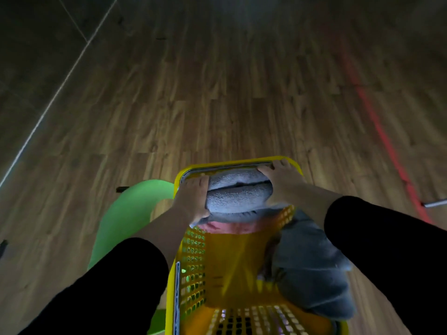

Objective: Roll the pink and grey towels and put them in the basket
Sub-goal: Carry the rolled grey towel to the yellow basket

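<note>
A rolled grey towel (239, 192) lies at the far end of the yellow lattice basket (193, 267). My left hand (193, 197) grips its left end and my right hand (280, 182) grips its right end. A bit of pink towel (227, 227) shows just below the grey roll, inside the basket. Another grey towel (312, 269) hangs loosely over the basket's right wall, unrolled. The basket's near half shows its bare yellow floor.
The basket stands on a green stool or seat (125, 213) above a wooden plank floor. A red line (377, 122) runs across the floor at right, a white line (48, 105) at left. A metal rod tip (435, 203) lies far right.
</note>
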{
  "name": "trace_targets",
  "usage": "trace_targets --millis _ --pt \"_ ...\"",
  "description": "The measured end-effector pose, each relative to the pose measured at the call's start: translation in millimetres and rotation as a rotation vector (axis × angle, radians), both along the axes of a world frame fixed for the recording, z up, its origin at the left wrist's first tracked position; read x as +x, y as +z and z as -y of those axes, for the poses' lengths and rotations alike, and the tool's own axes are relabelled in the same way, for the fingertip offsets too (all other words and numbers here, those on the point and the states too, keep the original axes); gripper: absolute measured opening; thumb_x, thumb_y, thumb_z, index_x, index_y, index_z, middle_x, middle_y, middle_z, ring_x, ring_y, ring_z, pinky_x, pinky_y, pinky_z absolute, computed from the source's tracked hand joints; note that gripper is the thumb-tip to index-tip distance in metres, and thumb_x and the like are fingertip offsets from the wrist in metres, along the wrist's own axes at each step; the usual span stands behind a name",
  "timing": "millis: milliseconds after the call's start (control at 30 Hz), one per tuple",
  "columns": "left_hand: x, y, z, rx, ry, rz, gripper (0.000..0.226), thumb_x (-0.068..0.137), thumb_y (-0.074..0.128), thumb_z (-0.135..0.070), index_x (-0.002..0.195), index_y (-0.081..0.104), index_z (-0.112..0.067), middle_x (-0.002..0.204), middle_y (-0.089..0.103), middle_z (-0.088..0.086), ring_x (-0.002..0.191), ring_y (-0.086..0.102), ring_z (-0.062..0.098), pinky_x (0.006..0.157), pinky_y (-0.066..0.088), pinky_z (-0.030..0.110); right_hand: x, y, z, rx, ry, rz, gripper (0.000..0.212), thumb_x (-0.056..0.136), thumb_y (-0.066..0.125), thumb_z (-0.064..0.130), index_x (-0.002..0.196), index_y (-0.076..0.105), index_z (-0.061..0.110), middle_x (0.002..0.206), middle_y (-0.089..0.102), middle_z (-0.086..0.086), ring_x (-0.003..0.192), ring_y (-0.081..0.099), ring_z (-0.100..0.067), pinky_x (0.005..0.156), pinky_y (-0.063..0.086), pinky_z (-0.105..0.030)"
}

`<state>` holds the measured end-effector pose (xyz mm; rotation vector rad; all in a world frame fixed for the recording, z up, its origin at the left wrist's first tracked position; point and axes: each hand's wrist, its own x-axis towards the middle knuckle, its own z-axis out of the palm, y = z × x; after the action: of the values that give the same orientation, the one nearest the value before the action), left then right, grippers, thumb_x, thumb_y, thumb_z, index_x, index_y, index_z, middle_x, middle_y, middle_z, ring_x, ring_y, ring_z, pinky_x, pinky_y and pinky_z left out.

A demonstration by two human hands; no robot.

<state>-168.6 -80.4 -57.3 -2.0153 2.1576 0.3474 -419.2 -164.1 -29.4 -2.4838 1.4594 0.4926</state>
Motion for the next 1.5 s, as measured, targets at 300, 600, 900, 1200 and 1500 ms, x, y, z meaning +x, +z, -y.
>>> trace_targets --millis 300,600,900,1200,1500 --pt "13 -35 29 0.018 -0.099 0.068 0.107 0.065 0.082 -0.042 0.147 0.023 -0.007 0.139 0.043 0.009 0.127 0.043 0.026 0.111 0.031 0.039 9 -35 13 0.012 -0.031 -0.109 0.109 0.062 0.077 0.058 0.149 0.016 0.034 0.143 0.027 -0.01 0.136 0.024 -0.036 0.109 0.031 -0.052" --pt "7 -47 35 0.075 -0.07 0.155 0.116 0.06 0.081 -0.059 0.146 0.021 -0.009 0.141 0.038 0.007 0.13 0.038 0.024 0.111 0.029 0.038 11 -57 6 -0.048 -0.073 -0.116 0.123 0.064 0.074 0.066 0.151 -0.008 0.035 0.157 0.006 -0.01 0.145 0.007 -0.036 0.112 0.021 -0.058" --pt "-7 -34 0 -0.019 0.021 0.188 0.121 0.066 0.073 -0.066 0.152 0.009 -0.011 0.15 0.026 0.004 0.14 0.024 0.024 0.117 0.021 0.044 -14 -40 -14 -0.059 -0.066 -0.03 0.118 0.066 0.068 0.071 0.151 -0.006 0.036 0.158 -0.001 -0.009 0.146 0.003 -0.033 0.113 0.014 -0.056" --pt "-65 5 -46 -0.096 0.12 0.058 0.079 0.091 0.052 -0.052 0.151 0.019 -0.012 0.151 0.031 0.008 0.14 0.027 0.025 0.114 0.025 0.04 -66 -9 -41 -0.01 -0.162 0.179 0.069 0.08 0.06 0.04 0.142 0.03 0.03 0.148 0.02 -0.005 0.136 0.021 -0.032 0.108 0.029 -0.051" --pt "-181 0 -103 -0.032 0.156 -0.314 0.065 0.091 0.054 -0.052 0.141 0.042 -0.013 0.139 0.05 0.008 0.128 0.044 0.024 0.106 0.037 0.036 -158 -4 -74 0.294 -0.224 0.198 0.064 0.082 0.056 0.057 0.139 0.046 0.03 0.147 0.037 -0.009 0.135 0.038 -0.03 0.109 0.034 -0.036"
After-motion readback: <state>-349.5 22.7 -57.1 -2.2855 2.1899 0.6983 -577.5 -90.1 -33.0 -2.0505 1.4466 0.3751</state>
